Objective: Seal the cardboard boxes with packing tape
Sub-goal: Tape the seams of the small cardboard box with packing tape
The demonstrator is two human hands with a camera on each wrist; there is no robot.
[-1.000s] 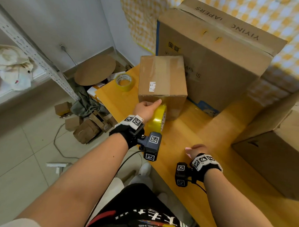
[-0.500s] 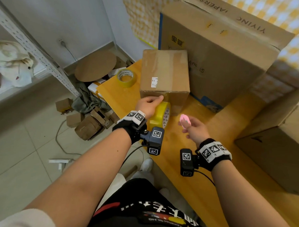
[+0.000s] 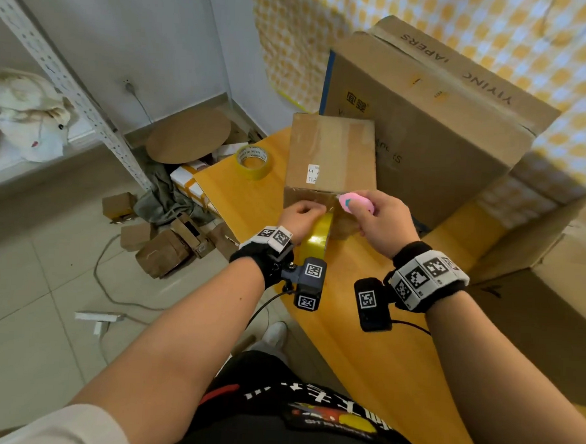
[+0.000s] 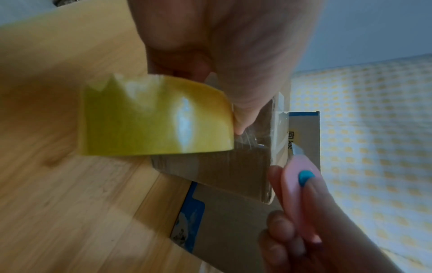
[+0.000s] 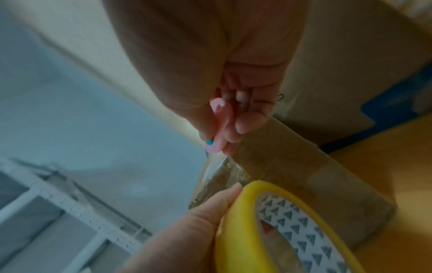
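Note:
A small cardboard box (image 3: 331, 156) stands on the yellow wooden table (image 3: 355, 311), with clear tape running over its top and down its near face. My left hand (image 3: 300, 215) grips a yellow tape roll (image 3: 316, 238) (image 4: 151, 120) (image 5: 280, 230) against that near face, a clear strip stretched up to the box edge. My right hand (image 3: 376, 215) holds a small pink cutter (image 3: 354, 202) (image 4: 301, 184) (image 5: 218, 127) with a blue slider. The cutter's tip sits at the stretched tape near the box's top front edge.
A second tape roll (image 3: 254, 161) lies on the table left of the small box. A big printed carton (image 3: 433, 127) stands right behind it, and more cartons (image 3: 556, 300) crowd the right. Cardboard scraps, a cable and a metal rack (image 3: 72, 88) fill the floor to the left.
My right hand lifted off the table with the pink cutter and moved forward to the box's front edge. The left hand stayed on the roll, which shifted slightly up the face.

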